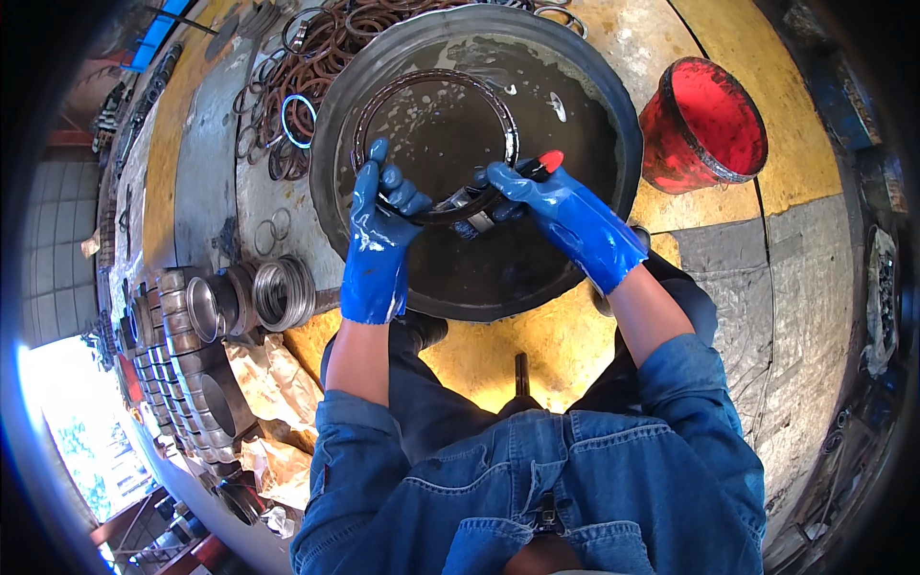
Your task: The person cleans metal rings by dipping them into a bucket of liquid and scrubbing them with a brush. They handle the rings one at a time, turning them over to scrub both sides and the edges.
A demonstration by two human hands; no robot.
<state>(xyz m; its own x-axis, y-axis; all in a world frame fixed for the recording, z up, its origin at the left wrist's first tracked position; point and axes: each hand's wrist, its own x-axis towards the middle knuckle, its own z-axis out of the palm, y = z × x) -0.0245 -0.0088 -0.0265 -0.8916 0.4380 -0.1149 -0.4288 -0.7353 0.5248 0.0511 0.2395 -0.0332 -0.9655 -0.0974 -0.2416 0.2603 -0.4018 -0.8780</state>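
Above the basin (332,144), the left hand (377,225) and right hand (561,206) clamp fingers round the dark ring (436,76), the right also gripping a red-tipped tool (549,161); slick gloves (372,283) could let the ring slip. Rusty rings (331,56) lie beyond the basin's left rim.

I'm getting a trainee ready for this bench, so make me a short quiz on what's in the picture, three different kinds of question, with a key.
1. What do the left hand and right hand hold over the tub?
a) a hammer
b) a large dark ring
c) a rope

2. True or false: both gloves are yellow.

3. Fill in: to the right of the tub is a red ____.

Key: 1, b. 2, false: the gloves are blue. 3, bucket.
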